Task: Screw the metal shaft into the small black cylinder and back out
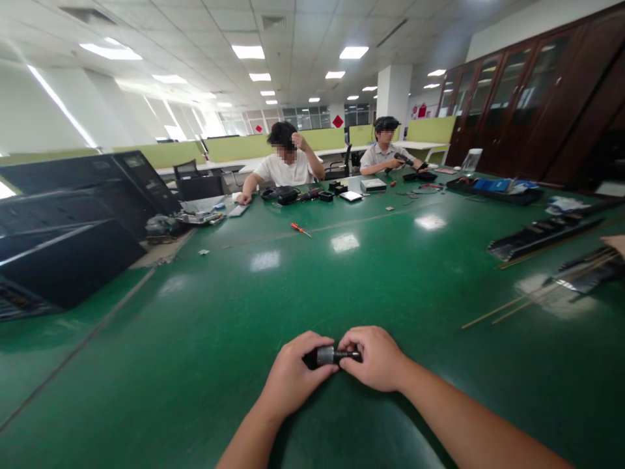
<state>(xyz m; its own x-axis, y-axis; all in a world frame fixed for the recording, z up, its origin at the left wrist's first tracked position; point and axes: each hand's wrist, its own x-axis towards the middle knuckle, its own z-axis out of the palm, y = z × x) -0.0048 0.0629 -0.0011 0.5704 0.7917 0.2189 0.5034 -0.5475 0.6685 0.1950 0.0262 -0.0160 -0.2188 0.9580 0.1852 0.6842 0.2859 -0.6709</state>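
Note:
A short black cylindrical tool with a grey collar (325,355) lies crosswise between my hands, close to the green tabletop. My left hand (296,368) is closed round its thicker left end, thumb below and fingers above. The narrower, ridged black end points right, and my right hand (375,359) pinches it between thumb and fingers. My palm and fingers hide part of the left end, so the exact kind of tool cannot be made out.
An orange screwdriver (300,229) lies farther up the green table (234,293). Thin brass-coloured rods (517,303) and dark metal strips (541,238) are at the right. Dark panels (73,260) stand at the left. Two people (293,169) sit across, among tools and parts.

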